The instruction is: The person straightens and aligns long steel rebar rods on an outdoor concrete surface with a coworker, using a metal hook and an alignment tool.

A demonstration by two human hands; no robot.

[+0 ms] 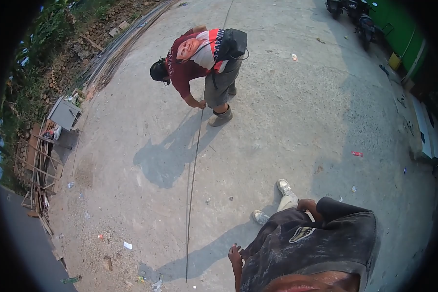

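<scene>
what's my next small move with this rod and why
Probably lower the left hand to the near end of the rod: it lies on the concrete, while the co-worker's hand already holds the far end, and your left hand looks empty.

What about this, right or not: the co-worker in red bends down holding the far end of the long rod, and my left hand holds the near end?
Not quite. The head view shows your left hand open and apart from the rod; its near end lies free on the concrete. The co-worker does hold the far end.
</scene>
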